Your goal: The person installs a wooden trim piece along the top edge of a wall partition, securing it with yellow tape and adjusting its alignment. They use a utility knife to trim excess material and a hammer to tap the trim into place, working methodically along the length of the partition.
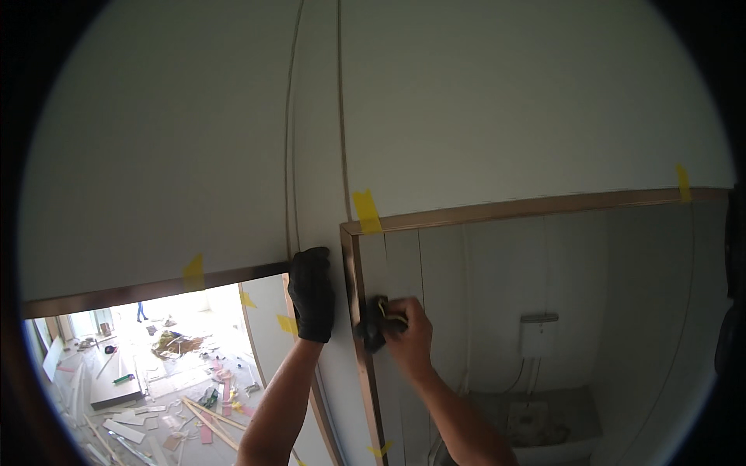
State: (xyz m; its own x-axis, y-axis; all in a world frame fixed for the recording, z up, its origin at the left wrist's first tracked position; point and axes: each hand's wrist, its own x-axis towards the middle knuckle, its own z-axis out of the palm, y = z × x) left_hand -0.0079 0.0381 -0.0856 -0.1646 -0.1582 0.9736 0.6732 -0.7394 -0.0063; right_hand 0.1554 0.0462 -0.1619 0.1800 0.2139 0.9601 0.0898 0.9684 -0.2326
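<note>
My left hand (pixel 312 299), in a black glove, is raised against the narrow white wall strip (pixel 317 167), at the upper corner of the left doorway's brown frame (pixel 148 292). Its fingers are bent together, and whatever may be inside them is hidden. At the side post of the right brown frame (pixel 371 419) is my right hand (pixel 412 334), with bare skin showing. Its fingers close on a dark bunched thing with a pale yellow edge (pixel 374 325), pressed to the post or just beside it. What kind of thing it is does not show.
Yellow tape pieces (pixel 367 211) stick to the frames and wall. Beyond the left opening, wood strips (pixel 214 422), a long grey box (pixel 115 388) and scraps litter the bright floor; a person's legs (pixel 141 311) show far back. A white box (pixel 538 335) hangs inside the right opening.
</note>
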